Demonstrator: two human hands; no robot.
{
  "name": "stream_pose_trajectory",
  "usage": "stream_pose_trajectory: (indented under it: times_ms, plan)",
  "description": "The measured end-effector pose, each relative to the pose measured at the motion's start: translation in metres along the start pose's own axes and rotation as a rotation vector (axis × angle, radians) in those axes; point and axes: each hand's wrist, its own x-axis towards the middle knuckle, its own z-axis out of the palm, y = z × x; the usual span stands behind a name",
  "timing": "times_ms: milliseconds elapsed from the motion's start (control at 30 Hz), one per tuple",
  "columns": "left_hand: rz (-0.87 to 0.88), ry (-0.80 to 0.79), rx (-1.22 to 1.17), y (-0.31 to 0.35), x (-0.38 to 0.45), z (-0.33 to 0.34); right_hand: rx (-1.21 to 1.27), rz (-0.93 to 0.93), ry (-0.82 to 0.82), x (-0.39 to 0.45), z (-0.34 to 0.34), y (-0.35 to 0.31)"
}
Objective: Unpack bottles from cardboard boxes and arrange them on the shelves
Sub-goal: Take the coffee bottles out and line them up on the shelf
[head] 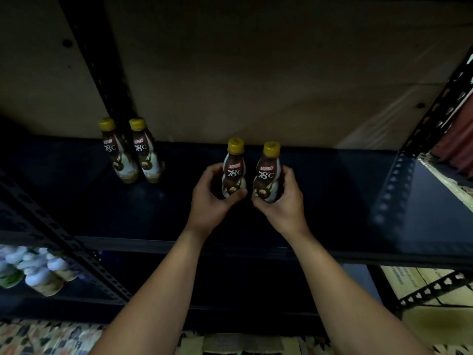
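My left hand [211, 198] grips the lower body of a coffee bottle [234, 165] with a yellow cap. My right hand [282, 203] grips a second, matching bottle [267, 169] right beside it. Both bottles stand upright over the middle of the dark shelf [332, 201]; whether their bases touch it is hidden by my fingers. Two more bottles of the same kind [120, 152] [146, 152] stand side by side at the back left of this shelf, against the wooden back panel.
Black perforated steel uprights [102, 73] [419, 139] frame the shelf. A lower shelf at the left holds several pale bottles [33, 270]. Cardboard boxes [435, 280] show at the lower right. A patterned floor [46, 336] lies below.
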Motion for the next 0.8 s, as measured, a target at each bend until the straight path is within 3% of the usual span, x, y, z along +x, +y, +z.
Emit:
stream_pose_trajectory:
  times_ms: [433, 800]
  plan:
    - [0.002, -0.008, 0.002, 0.003, -0.001, 0.001, -0.007, -0.005, -0.007, 0.001, 0.001, 0.003]
    - [0.047, 0.199, 0.163, -0.005, 0.001, -0.003, -0.194, -0.047, -0.028, 0.005, 0.017, -0.001]
